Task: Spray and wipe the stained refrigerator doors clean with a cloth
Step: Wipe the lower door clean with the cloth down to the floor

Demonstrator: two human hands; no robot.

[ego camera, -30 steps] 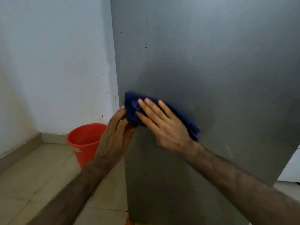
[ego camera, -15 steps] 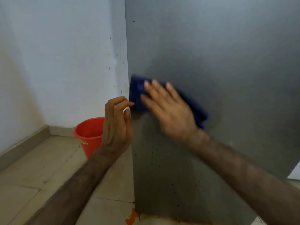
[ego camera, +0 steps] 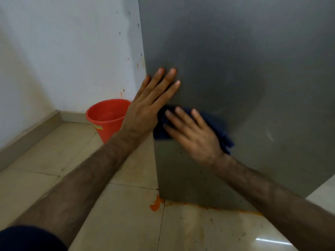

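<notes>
Right hand (ego camera: pixel 194 136) flat, fingers (ego camera: pixel 181 115) straight, pressing cloth (ego camera: pixel 220 132) to fridge (ego camera: pixel 244 60) for wiping. Left hand (ego camera: pixel 150 104) splayed on fridge, likely bracing.

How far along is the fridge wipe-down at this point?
Partly done. The grey refrigerator panel above the hands looks free of spots. In hand: the right hand presses the blue cloth flat on it; the left hand braces the edge. Left: dark specks lower down and the orange spill at the base.
</notes>
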